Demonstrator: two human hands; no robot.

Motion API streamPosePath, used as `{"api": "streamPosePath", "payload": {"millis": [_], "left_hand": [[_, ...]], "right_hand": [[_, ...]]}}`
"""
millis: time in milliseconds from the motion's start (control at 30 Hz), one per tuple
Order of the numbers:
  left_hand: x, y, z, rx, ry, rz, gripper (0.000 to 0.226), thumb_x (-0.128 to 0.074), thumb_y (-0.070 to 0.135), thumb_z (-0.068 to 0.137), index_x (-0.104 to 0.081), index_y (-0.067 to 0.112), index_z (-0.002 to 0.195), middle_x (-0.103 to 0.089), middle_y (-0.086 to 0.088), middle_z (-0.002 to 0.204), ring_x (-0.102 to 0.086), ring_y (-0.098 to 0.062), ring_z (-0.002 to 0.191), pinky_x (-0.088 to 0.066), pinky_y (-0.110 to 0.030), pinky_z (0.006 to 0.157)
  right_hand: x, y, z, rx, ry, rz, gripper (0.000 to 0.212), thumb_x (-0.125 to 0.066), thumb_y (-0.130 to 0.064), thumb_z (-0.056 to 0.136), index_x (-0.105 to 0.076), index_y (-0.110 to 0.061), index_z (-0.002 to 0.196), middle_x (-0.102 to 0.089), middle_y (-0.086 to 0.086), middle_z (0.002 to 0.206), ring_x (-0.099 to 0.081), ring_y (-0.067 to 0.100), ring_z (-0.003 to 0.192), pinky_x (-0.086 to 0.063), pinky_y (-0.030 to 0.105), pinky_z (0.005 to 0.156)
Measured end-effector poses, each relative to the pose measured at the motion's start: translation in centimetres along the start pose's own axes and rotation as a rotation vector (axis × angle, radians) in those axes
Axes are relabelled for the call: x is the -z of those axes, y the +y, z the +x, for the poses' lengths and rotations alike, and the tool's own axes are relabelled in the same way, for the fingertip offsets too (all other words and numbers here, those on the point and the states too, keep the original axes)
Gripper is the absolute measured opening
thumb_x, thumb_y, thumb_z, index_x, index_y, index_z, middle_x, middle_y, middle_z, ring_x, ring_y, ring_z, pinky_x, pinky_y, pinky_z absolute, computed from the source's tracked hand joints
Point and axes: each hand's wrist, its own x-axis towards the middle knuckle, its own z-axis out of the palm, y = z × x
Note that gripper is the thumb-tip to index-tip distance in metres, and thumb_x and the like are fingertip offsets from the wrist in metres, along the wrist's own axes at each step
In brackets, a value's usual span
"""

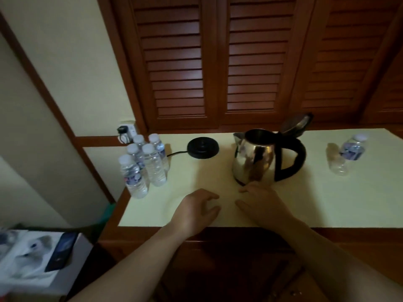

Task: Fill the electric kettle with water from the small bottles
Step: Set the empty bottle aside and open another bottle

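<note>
So the shiny stainless-steel electric kettle with the black handle (257,159) is being kept on the pale cream tabletop (327,203), right of centre, with its hinged lid (295,125) being held flipped up and back, so the dark inside is being shown. It's off its round black power base (203,147), which is being left just to the left of it, with a black cord (174,154) being trailed from the base toward the cluster of bottles.

Five small clear plastic water bottles with white caps (145,162) are being kept bunched upright at the table's left end, touching or nearly touching each other. Over on the right end, another capped small bottle with a bluish label (354,150) is being stood upright, and just beside it something clear and bottle-like (337,161) is being shown, too blurred to tell more.

The left hand (197,209) is being held over the near edge of the table, fingers loosely curled, nothing being gripped. The right hand (260,200) is being held just in front of the kettle's base, fingers relaxed and spread a bit, nothing being grasped; whether the fingertips are touching the kettle can't be told.

A white wall socket with a black plug (126,132) is being seen behind the bottles, and dark wooden louvred doors (218,62) are being seen behind the table.
</note>
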Motion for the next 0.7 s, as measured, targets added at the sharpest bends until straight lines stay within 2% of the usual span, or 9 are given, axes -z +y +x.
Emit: {"api": "streamPosePath", "payload": {"millis": [67, 100, 200, 267, 367, 433, 500, 600, 700], "left_hand": [[1.7, -1.7, -1.1, 0.018, 0.048, 0.011, 0.029, -0.079, 0.035, 0.089, -0.076, 0.027, 0.117, -0.070, 0.014, 0.111, -0.066, 0.001, 0.102, -0.046, -0.007, 0.087], [2.5, -2.4, -1.7, 0.021, 0.074, 0.012, 0.028, -0.079, 0.033, 0.089, -0.076, 0.026, 0.116, -0.069, 0.014, 0.109, -0.066, 0.001, 0.100, -0.048, -0.009, 0.087], [4.6, -4.4, -3.4, 0.054, 0.178, 0.018, 0.024, -0.079, 0.032, 0.087, -0.076, 0.024, 0.110, -0.070, 0.012, 0.104, -0.066, -0.001, 0.097, -0.054, -0.018, 0.086], [6.0, -5.5, -4.3, 0.099, 0.251, 0.022, 0.022, -0.080, 0.030, 0.086, -0.076, 0.023, 0.106, -0.070, 0.010, 0.101, -0.066, -0.003, 0.094, -0.054, -0.021, 0.084], [8.2, -6.7, -5.4, 0.158, 0.394, 0.033, 0.016, -0.085, 0.022, 0.083, -0.073, 0.025, 0.091, -0.066, 0.011, 0.090, -0.063, -0.003, 0.086, -0.048, -0.014, 0.077], [9.6, -7.3, -5.9, 0.228, 0.506, 0.016, 0.023, -0.085, 0.020, 0.082, -0.064, 0.030, 0.080, -0.062, 0.010, 0.082, -0.061, -0.004, 0.082, -0.043, -0.009, 0.073], [10.7, -8.0, -6.0, 0.326, 0.585, -0.030, 0.027, -0.084, 0.023, 0.083, -0.058, 0.029, 0.075, -0.060, 0.006, 0.079, -0.059, -0.007, 0.078, -0.044, -0.014, 0.073], [12.1, -9.0, -5.3, 0.430, 0.611, -0.090, 0.033, -0.086, 0.030, 0.081, -0.053, 0.027, 0.084, -0.062, 0.001, 0.085, -0.061, -0.014, 0.080, -0.051, -0.030, 0.076], [12.8, -8.8, -4.1, 0.494, 0.518, -0.147, 0.047, -0.089, 0.035, 0.079, -0.053, 0.025, 0.108, -0.067, 0.009, 0.101, -0.065, -0.007, 0.090, -0.051, -0.026, 0.079]], "right_hand": [[-1.6, -2.8, 1.2, 0.021, -0.072, 0.005, 0.050, -0.068, -0.045, 0.097, -0.066, -0.015, 0.136, -0.059, 0.004, 0.143, -0.048, 0.023, 0.138, -0.026, 0.024, 0.111], [-2.4, -3.8, 1.7, 0.025, -0.101, 0.010, 0.054, -0.068, -0.047, 0.097, -0.062, -0.018, 0.142, -0.053, 0.003, 0.152, -0.040, 0.021, 0.145, -0.021, 0.023, 0.114], [-4.7, -5.4, 2.8, -0.003, -0.174, -0.027, 0.064, -0.059, -0.061, 0.097, -0.052, -0.029, 0.152, -0.033, 0.002, 0.168, -0.026, 0.018, 0.155, -0.016, 0.032, 0.124], [-5.5, -5.6, 3.2, -0.031, -0.176, -0.054, 0.065, -0.053, -0.067, 0.097, -0.050, -0.034, 0.153, -0.030, 0.001, 0.169, -0.027, 0.019, 0.155, -0.017, 0.034, 0.125], [-6.0, -5.4, 3.5, -0.056, -0.167, -0.061, 0.065, -0.051, -0.071, 0.096, -0.050, -0.038, 0.152, -0.033, -0.002, 0.168, -0.030, 0.019, 0.153, -0.019, 0.037, 0.125], [-6.1, -5.3, 3.6, -0.066, -0.175, -0.049, 0.064, -0.052, -0.071, 0.095, -0.051, -0.040, 0.151, -0.034, -0.004, 0.168, -0.030, 0.018, 0.153, -0.020, 0.038, 0.126], [-6.1, -5.2, 3.6, -0.075, -0.174, -0.038, 0.064, -0.052, -0.073, 0.094, -0.051, -0.042, 0.150, -0.034, -0.006, 0.168, -0.030, 0.018, 0.153, -0.021, 0.040, 0.127], [-5.9, -5.4, 3.5, -0.073, -0.181, -0.049, 0.067, -0.049, -0.076, 0.093, -0.050, -0.042, 0.151, -0.034, -0.007, 0.168, -0.030, 0.017, 0.153, -0.020, 0.040, 0.127], [-5.6, -5.6, 3.3, -0.074, -0.183, -0.038, 0.075, -0.043, -0.081, 0.089, -0.051, -0.040, 0.151, -0.034, -0.005, 0.167, -0.030, 0.018, 0.153, -0.021, 0.040, 0.126]]}}
